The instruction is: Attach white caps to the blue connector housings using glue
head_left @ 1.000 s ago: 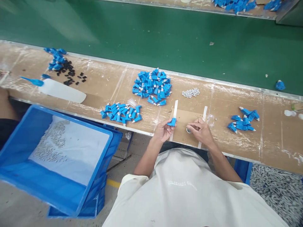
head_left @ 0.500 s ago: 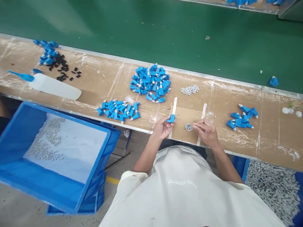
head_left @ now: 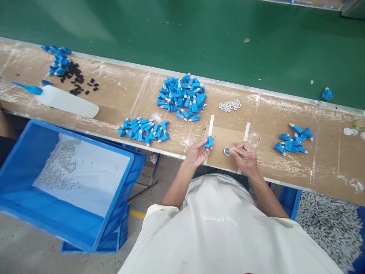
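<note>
My left hand (head_left: 197, 153) is closed on a small blue plastic piece (head_left: 209, 142), pinched between thumb and fingers above the table's front edge. To its right, my right hand (head_left: 245, 157) is in a pinch at a small round dish (head_left: 226, 151) with something dark inside. Whatever the right fingertips hold is hidden or too small to name. Behind my hands lies a big heap of blue pieces with white tips (head_left: 182, 95). A small pile of light grey parts (head_left: 229, 105) rests to the right of that heap.
Other blue pieces lie in groups at left (head_left: 144, 130) and right (head_left: 293, 140). A white bottle with a blue nozzle (head_left: 70, 102) lies near black bits (head_left: 75, 76). Blue bins (head_left: 71, 228) stand below left. A green surface (head_left: 171, 38) runs behind the table.
My right fingertips have shifted in over the round dish. The left hand still holds the blue piece, now turned slightly more upright. The whole view has shifted a little.
</note>
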A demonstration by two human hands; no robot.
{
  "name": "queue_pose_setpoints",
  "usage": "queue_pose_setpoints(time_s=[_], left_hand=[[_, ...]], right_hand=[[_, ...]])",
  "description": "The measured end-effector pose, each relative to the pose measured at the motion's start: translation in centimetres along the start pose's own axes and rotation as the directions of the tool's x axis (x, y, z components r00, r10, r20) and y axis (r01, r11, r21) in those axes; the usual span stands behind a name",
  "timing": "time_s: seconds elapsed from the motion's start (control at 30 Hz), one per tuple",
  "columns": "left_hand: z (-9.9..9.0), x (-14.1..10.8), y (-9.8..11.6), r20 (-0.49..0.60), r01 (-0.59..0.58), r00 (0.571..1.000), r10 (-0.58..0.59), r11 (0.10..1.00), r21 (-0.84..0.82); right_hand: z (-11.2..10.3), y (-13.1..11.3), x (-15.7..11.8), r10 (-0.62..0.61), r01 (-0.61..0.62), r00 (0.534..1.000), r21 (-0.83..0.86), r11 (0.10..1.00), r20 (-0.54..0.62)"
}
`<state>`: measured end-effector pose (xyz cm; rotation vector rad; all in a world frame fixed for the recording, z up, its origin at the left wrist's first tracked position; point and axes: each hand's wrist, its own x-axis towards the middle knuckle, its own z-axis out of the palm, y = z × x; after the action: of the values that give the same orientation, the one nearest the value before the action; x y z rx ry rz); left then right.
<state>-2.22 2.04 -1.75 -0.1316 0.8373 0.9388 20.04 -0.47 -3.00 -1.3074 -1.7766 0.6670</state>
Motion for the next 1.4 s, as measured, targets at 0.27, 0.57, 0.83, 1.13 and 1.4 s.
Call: queue_pose_setpoints(time_s=[0.27,0.57,0.83,1.13,1.4], left_hand=[[0.4,-0.3,-0.5,0.039,-0.003,0.999,0.002,0.999,0.037],[1.1,-0.9,-2.0,0.182,0.048,0.979,-0.096,0.966,0.253],[2.0,-2.5,-3.1,0.315,-0.06,0.948,-0.052,0.941,0.334],[2.7,-3.8,-3.2,0.327,-0.053,0.942,-0.073,0.931,0.362],[2.6,-3.8,-3.3,0.338,-0.062,0.938,-0.071,0.929,0.366]], right_hand=[[-0.6,-0.1,0.3,0.179,-0.164,0.98,0.151,0.975,-0.09],[-2.3,-3.0,0.8,0.278,-0.202,0.942,0.341,0.918,-0.189],[-3.2,-7.5,0.8,0.032,0.04,0.952,0.226,0.973,-0.306],[-3.0,-8.6,1.3,-0.234,0.255,0.917,0.024,0.967,-0.324],[-2.9,-8.7,1.3,-0.241,0.223,0.915,-0.092,0.971,-0.325]])
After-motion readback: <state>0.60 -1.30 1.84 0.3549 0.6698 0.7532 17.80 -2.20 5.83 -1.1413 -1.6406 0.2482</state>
